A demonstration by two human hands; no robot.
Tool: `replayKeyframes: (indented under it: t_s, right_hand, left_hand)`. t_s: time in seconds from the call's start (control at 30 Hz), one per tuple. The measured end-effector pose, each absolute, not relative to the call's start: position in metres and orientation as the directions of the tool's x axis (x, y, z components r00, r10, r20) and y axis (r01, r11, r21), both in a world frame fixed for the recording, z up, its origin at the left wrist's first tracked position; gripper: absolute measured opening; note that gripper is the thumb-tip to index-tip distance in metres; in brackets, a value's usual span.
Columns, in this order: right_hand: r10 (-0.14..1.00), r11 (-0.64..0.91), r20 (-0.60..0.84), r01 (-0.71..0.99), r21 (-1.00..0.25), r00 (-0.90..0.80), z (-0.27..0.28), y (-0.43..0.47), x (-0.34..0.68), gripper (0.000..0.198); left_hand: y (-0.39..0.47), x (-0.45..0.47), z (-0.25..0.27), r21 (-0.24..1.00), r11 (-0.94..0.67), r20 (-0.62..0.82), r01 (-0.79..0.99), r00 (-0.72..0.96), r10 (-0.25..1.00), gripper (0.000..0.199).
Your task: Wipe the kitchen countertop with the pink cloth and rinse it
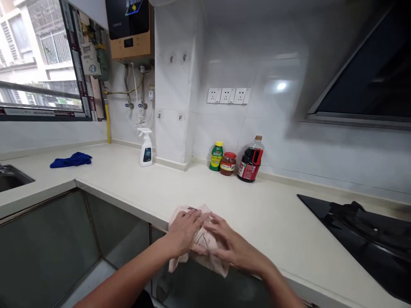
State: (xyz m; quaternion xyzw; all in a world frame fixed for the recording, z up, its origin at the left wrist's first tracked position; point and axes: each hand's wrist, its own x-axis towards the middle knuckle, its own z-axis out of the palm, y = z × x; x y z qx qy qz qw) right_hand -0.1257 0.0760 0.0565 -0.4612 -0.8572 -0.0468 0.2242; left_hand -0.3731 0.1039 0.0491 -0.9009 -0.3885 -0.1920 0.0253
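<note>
Cream counter (269,218); left hand (183,231) palm-down, right hand (231,244) sideways, both half-closed on pinkish cloth (205,238).

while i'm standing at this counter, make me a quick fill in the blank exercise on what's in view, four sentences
1. The left hand and the ____ hand are both touching the pale pink cloth.
2. The crumpled cloth near the sink is coloured ____.
3. The red-lidded jar stands ____ the green bottle and the large dark bottle.
4. In the picture, the white spray bottle stands to the ____ of the jar.

Missing words: right; blue; between; left.
</note>
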Motion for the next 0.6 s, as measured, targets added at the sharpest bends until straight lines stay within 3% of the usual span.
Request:
replayKeyframes:
  t_s: [0.1,0.23,0.33,0.43,0.6]
  right_hand:
    - [0.786,0.532,0.469,0.827,-0.180,-0.403,0.051,0.072,-0.062,0.048]
    - [0.819,0.317,0.557,0.919,-0.234,-0.141,0.008,0.073,0.015,0.056]
    - [0.821,0.324,0.539,0.930,-0.170,-0.188,-0.021,0.079,0.041,0.052]
    - [0.818,0.352,0.541,0.915,-0.197,-0.198,-0.032,0.086,0.051,0.055]
    - [0.804,0.409,0.548,0.884,-0.226,-0.232,-0.038,0.092,0.064,0.058]
  left_hand:
    - [0.100,-0.361,0.052,0.036,-0.666,0.347,0.745,0.616,0.707,0.104]
    - [0.078,-0.312,0.055,-0.056,-0.706,0.369,0.706,0.671,0.643,0.093]
    - [0.059,-0.260,0.051,-0.143,-0.760,0.414,0.634,0.736,0.536,0.076]
    - [0.053,-0.224,0.038,-0.243,-0.760,0.473,0.602,0.758,0.449,0.066]
    - [0.074,-0.239,0.005,-0.324,-0.754,0.559,0.571,0.759,0.335,0.066]
